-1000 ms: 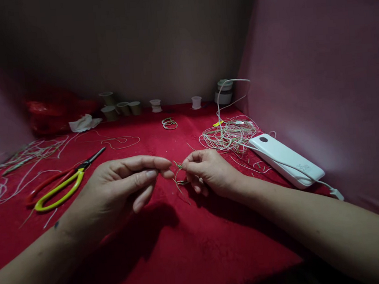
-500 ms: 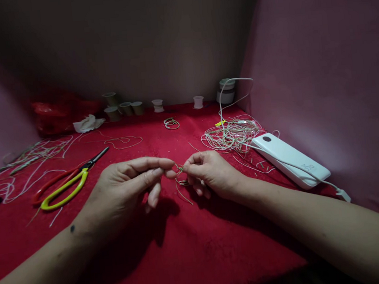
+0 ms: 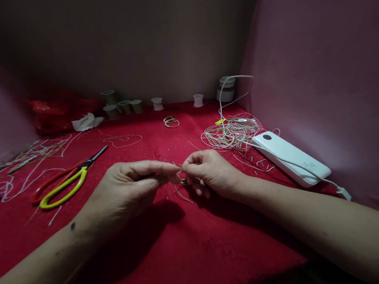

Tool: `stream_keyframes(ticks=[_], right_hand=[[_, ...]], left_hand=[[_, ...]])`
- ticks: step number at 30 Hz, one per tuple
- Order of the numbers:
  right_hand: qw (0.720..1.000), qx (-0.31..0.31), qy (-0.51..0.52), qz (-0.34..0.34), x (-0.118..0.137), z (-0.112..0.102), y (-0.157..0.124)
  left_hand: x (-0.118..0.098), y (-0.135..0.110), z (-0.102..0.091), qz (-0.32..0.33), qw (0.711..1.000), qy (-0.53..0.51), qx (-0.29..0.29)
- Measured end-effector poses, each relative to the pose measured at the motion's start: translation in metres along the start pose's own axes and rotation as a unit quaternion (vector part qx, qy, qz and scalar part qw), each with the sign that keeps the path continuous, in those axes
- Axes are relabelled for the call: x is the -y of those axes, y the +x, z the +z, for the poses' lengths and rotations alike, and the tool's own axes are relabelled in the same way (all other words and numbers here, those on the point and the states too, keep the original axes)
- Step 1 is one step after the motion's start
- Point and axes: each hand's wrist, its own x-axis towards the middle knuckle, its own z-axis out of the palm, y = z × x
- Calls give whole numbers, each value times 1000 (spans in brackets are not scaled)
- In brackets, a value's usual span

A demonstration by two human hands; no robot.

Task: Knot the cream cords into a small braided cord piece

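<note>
My left hand [image 3: 130,189] and my right hand [image 3: 208,171] meet over the middle of a red cloth [image 3: 198,243]. Both pinch a small knotted piece of thin cord [image 3: 180,178] between thumb and fingertips. Loose cord ends hang below the pinch and reach the cloth. The knot itself is mostly hidden by my fingertips.
Scissors [image 3: 63,181] with red and yellow handles lie to the left. A tangle of pale cord [image 3: 230,134] and a white power bank [image 3: 290,153] with a cable lie to the right. Small spools [image 3: 123,106] line the back wall. Loose cords [image 3: 28,156] spread far left.
My left hand's fingers have closed further and its fingertips have moved right, up against my right hand's fingertips. The lower left fingers have curled in.
</note>
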Motion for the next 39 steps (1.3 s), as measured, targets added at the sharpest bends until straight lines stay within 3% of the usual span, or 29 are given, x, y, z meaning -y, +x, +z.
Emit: stream_keyframes(ticks=[5, 11, 14, 24, 29, 39], right_hand=[[1000, 4, -3, -7, -1, -1, 1], [1000, 7, 15, -6, -3, 0, 1], [1000, 11, 18, -9, -2, 0, 1], [999, 33, 22, 2, -2, 4, -1], [998, 41, 36, 24, -2, 6, -1], [998, 44, 31, 30, -2, 9, -1]], left_hand=[[2, 4, 2, -28, 999, -24, 1], [-1, 3, 4, 25, 997, 75, 9], [1, 7, 3, 92, 987, 128, 12], [14, 3, 8, 256, 922, 284, -59], [12, 2, 11, 286, 900, 320, -72], [15, 4, 14, 307, 891, 329, -55]])
